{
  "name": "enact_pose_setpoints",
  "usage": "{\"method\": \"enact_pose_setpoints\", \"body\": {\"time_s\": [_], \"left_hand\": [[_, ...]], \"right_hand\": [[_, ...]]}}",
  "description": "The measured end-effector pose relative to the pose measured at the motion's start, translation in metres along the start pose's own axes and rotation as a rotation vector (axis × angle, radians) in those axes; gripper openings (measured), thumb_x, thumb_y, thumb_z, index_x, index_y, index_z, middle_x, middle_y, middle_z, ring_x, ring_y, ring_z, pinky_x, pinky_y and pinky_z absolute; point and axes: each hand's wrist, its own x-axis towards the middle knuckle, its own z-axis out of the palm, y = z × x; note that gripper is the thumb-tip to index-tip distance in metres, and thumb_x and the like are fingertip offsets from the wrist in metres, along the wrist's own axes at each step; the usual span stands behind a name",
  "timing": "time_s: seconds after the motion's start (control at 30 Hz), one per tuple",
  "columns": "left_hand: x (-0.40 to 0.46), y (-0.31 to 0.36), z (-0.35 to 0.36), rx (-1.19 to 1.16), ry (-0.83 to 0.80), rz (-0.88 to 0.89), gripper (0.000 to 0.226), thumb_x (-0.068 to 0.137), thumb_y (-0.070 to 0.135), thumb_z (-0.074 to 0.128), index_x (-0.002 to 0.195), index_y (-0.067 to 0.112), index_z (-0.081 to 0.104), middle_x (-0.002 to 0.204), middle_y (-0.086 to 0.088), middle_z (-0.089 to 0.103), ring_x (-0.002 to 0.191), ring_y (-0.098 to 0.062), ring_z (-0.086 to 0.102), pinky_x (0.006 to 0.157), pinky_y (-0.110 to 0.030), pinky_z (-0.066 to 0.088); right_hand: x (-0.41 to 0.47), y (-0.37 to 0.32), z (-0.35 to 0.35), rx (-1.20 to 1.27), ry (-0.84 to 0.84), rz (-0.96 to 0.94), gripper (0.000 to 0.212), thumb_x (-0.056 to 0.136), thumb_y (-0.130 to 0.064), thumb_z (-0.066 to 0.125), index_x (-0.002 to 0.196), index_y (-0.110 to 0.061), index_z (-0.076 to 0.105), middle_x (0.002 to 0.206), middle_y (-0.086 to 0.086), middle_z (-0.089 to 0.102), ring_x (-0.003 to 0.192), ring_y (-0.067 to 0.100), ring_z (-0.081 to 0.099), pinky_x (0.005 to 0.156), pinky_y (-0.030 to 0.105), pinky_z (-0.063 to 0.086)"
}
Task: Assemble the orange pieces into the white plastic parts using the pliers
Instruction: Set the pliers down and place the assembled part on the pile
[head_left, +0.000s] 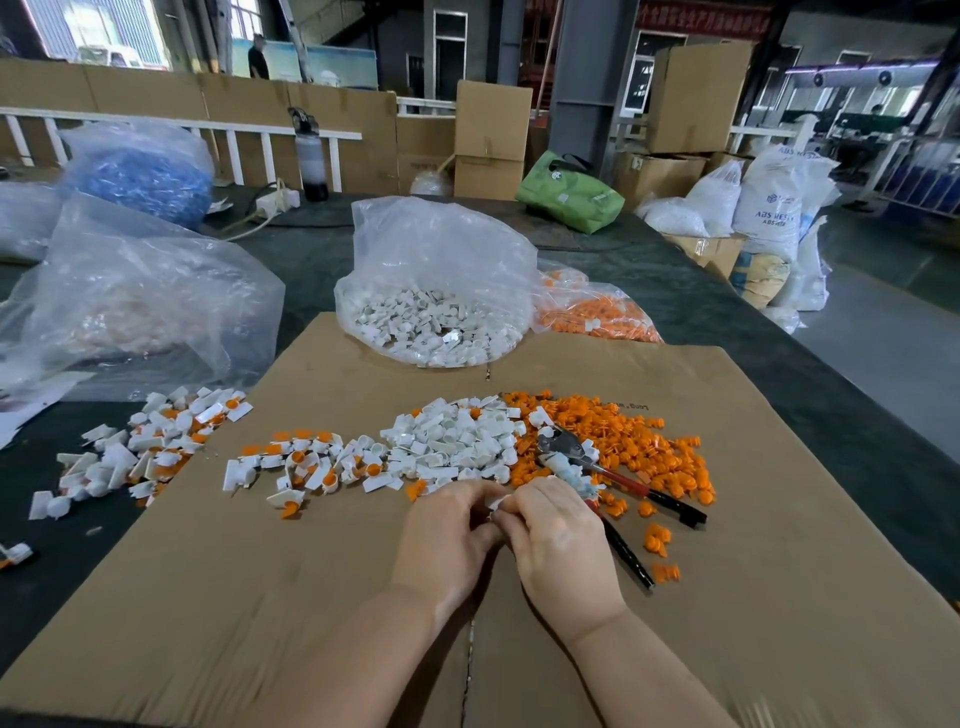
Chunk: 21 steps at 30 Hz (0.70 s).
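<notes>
My left hand (447, 535) and my right hand (556, 540) meet over the cardboard sheet (311, 597), fingers curled round a small white plastic part (494, 503) pinched between them. Whether an orange piece sits in it is hidden. The pliers (597, 467) lie just beyond my right hand, metal jaws on the piles, red and black handles pointing right and toward me. A heap of white parts (452, 441) lies ahead, a heap of orange pieces (623, 441) to its right. Joined white-and-orange parts (306, 467) lie to the left.
An open bag of white parts (431, 322) stands at the cardboard's far edge, with a bag of orange pieces (597, 312) beside it. More joined parts (145, 441) lie off the cardboard at left. Large clear bags (140, 301) sit far left. Boxes and sacks stand behind.
</notes>
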Motion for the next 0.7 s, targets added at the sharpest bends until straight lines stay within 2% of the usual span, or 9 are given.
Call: {"method": "enact_pose_setpoints", "body": {"time_s": [0.17, 0.53, 0.6, 0.7], "left_hand": [[0.0012, -0.0038, -0.0034, -0.093, 0.010, -0.035, 0.029, 0.076, 0.018, 0.076, 0.103, 0.027, 0.071, 0.092, 0.021, 0.065, 0.086, 0.012, 0.055, 0.075, 0.002, 0.035], [0.0003, -0.0018, -0.0041, -0.115, -0.024, -0.020, 0.026, 0.074, 0.016, 0.077, 0.096, 0.028, 0.072, 0.078, 0.032, 0.059, 0.084, 0.023, 0.050, 0.070, 0.002, 0.034], [0.0003, -0.0019, -0.0038, -0.120, -0.020, -0.036, 0.025, 0.076, 0.017, 0.076, 0.097, 0.031, 0.070, 0.081, 0.028, 0.061, 0.083, 0.022, 0.050, 0.070, 0.002, 0.035], [-0.0010, -0.0017, -0.0034, -0.188, 0.063, -0.109, 0.030, 0.080, 0.019, 0.073, 0.090, 0.043, 0.059, 0.082, 0.019, 0.062, 0.081, 0.014, 0.053, 0.071, -0.003, 0.040]], "right_hand": [[-0.0004, 0.0048, -0.0027, 0.160, 0.002, 0.098, 0.009, 0.076, 0.000, 0.073, 0.082, -0.006, 0.071, 0.081, 0.002, 0.066, 0.079, 0.016, 0.061, 0.074, 0.016, 0.044], [-0.0002, 0.0043, -0.0012, 0.148, -0.050, 0.068, 0.013, 0.080, 0.003, 0.067, 0.077, -0.009, 0.068, 0.082, -0.003, 0.061, 0.080, 0.015, 0.056, 0.071, 0.019, 0.043], [-0.0005, 0.0046, -0.0014, 0.156, -0.031, 0.077, 0.011, 0.080, 0.001, 0.068, 0.080, -0.009, 0.069, 0.083, -0.003, 0.063, 0.081, 0.013, 0.057, 0.074, 0.017, 0.043], [-0.0013, 0.0062, -0.0017, 0.172, 0.019, 0.133, 0.009, 0.082, -0.003, 0.068, 0.087, -0.010, 0.071, 0.085, -0.003, 0.065, 0.084, 0.011, 0.058, 0.077, 0.015, 0.043]]}}
